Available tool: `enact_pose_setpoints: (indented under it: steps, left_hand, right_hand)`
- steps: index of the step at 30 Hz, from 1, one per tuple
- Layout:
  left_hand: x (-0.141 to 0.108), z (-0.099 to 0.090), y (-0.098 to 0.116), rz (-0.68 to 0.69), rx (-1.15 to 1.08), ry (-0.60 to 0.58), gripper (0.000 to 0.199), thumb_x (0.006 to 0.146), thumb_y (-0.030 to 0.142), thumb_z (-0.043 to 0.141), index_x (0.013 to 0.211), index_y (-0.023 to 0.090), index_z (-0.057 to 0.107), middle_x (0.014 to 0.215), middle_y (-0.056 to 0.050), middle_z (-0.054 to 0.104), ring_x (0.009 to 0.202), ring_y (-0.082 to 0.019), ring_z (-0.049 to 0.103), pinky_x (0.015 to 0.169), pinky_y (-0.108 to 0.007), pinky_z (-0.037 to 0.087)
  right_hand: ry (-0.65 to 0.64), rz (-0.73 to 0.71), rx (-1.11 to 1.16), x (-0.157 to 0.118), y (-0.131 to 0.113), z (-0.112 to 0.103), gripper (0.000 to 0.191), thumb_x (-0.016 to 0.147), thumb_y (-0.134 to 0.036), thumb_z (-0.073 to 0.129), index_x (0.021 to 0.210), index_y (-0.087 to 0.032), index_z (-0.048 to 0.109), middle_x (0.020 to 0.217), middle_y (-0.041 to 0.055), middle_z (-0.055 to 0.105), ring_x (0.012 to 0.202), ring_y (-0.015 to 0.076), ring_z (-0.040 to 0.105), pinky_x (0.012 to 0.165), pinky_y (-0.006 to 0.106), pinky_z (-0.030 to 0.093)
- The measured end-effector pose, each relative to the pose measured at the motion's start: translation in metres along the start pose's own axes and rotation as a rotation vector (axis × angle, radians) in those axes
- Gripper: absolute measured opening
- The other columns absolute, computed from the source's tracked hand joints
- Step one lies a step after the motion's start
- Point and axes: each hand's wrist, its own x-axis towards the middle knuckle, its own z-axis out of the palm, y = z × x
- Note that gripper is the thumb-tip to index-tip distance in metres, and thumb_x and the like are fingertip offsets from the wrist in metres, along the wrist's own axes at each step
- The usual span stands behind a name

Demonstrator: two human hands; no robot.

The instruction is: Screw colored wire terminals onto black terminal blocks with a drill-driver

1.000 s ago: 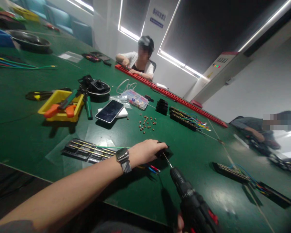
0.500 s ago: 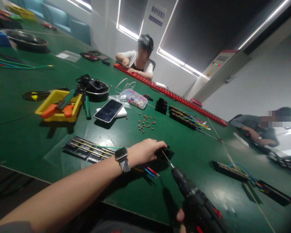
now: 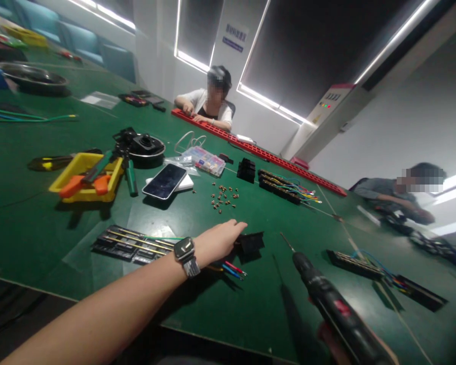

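Note:
My left hand (image 3: 219, 242), with a watch on its wrist, is closed around one end of a black plastic block (image 3: 253, 244) just above the green table. Its fingertips are partly hidden behind the block. My right hand (image 3: 329, 338) is wrapped around the grip of a black cordless drill (image 3: 329, 296), mostly hidden beneath it. The drill's thin bit (image 3: 288, 242) points up and left, apart from the block. Under my left forearm lies a black strip with brass bars (image 3: 131, 242). Wires with red and blue ends (image 3: 233, 269) stick out beside the wrist.
Loose brass screws (image 3: 223, 196) lie beyond my left hand. A phone (image 3: 164, 181), a yellow bin (image 3: 85, 177) with tools and a sectioned parts box (image 3: 205, 159) stand farther left. Wired black strips (image 3: 281, 186) lie ahead. Two people sit at the table's far and right sides.
The drill has pulled back right, its bit leaving the black block. The block has turned in my left hand. The whole view has shifted slightly.

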Motion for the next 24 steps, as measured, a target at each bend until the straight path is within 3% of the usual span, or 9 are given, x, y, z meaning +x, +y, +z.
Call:
enact_pose_setpoints:
  steps: [3,5,7,9,11,14,17,20,24]
  left_hand:
    - [0.001,-0.005,0.003,0.035,0.09,-0.032,0.044,0.088,0.003,0.054,0.128,0.02,0.062,0.113,-0.011,0.071,0.102,-0.026,0.073,0.087,-0.035,0.057]
    - [0.002,-0.007,0.005,0.041,0.162,-0.063,0.031,0.09,0.006,0.054,0.115,0.019,0.065,0.105,-0.01,0.072,0.094,-0.026,0.074,0.08,-0.034,0.057]
    - [0.003,-0.008,0.007,0.043,0.207,-0.077,0.031,0.091,0.008,0.055,0.117,0.02,0.067,0.102,-0.01,0.074,0.091,-0.027,0.074,0.076,-0.034,0.056]
    - [0.003,-0.009,0.008,0.063,0.211,-0.08,0.043,0.091,0.009,0.058,0.131,0.022,0.064,0.105,-0.009,0.074,0.09,-0.026,0.075,0.074,-0.032,0.056]
    - [0.002,-0.01,0.009,0.097,0.205,-0.078,0.052,0.092,0.011,0.059,0.142,0.027,0.061,0.107,-0.009,0.074,0.087,-0.025,0.075,0.072,-0.032,0.055]
    - [0.002,-0.011,0.007,0.142,0.196,-0.086,0.051,0.099,0.017,0.057,0.146,0.033,0.063,0.103,-0.008,0.074,0.085,-0.024,0.075,0.073,-0.03,0.055]
    - [0.003,-0.012,0.005,0.153,0.126,-0.115,0.05,0.1,0.021,0.06,0.149,0.033,0.063,0.101,-0.007,0.075,0.09,-0.024,0.075,0.077,-0.029,0.055]
    - [0.004,-0.013,0.001,0.129,0.051,-0.134,0.048,0.098,0.026,0.068,0.146,0.031,0.066,0.1,-0.007,0.074,0.09,-0.023,0.075,0.075,-0.027,0.053]
    - [0.005,-0.014,-0.006,0.123,0.095,-0.138,0.036,0.1,0.04,0.07,0.133,0.028,0.074,0.095,-0.007,0.07,0.081,-0.021,0.07,0.068,-0.026,0.049]
  right_hand:
    - [0.013,-0.015,-0.229,0.018,0.009,0.002,0.073,0.096,-0.046,0.058,0.165,-0.03,0.043,0.151,0.0096,0.066,0.13,0.04,0.068,0.099,0.049,0.061]
    - [-0.02,-0.053,-0.392,0.033,0.019,0.006,0.073,0.098,-0.042,0.053,0.168,-0.029,0.038,0.161,0.0091,0.056,0.136,0.0386,0.065,0.102,0.049,0.06]
    - [-0.034,-0.094,-0.498,0.049,0.033,0.009,0.075,0.098,-0.039,0.052,0.17,-0.027,0.033,0.161,0.0103,0.057,0.131,0.0375,0.068,0.096,0.047,0.062]
    - [-0.026,-0.134,-0.601,0.067,0.051,0.01,0.073,0.099,-0.035,0.048,0.17,-0.027,0.033,0.158,0.0104,0.06,0.122,0.0351,0.074,0.087,0.043,0.064]
    - [-0.027,-0.182,-0.73,0.086,0.069,0.009,0.067,0.1,-0.031,0.044,0.167,-0.027,0.039,0.153,0.0098,0.064,0.105,0.0317,0.079,0.076,0.04,0.064]
    - [-0.034,-0.231,-0.881,0.114,0.093,0.002,0.064,0.098,-0.027,0.046,0.162,-0.027,0.048,0.146,0.0107,0.067,0.088,0.0286,0.08,0.066,0.038,0.062]
    - [-0.069,-0.234,-0.861,0.141,0.111,-0.007,0.067,0.096,-0.027,0.048,0.163,-0.026,0.048,0.142,0.0124,0.068,0.099,0.03,0.078,0.075,0.038,0.063]
    - [-0.187,-0.162,-0.787,0.163,0.12,-0.019,0.07,0.093,-0.029,0.052,0.163,-0.024,0.048,0.138,0.0147,0.071,0.112,0.033,0.075,0.088,0.042,0.061]
    - [-0.358,-0.005,-0.739,0.179,0.103,-0.036,0.076,0.081,-0.026,0.061,0.156,-0.013,0.057,0.124,0.0199,0.075,0.113,0.0352,0.075,0.098,0.044,0.058]
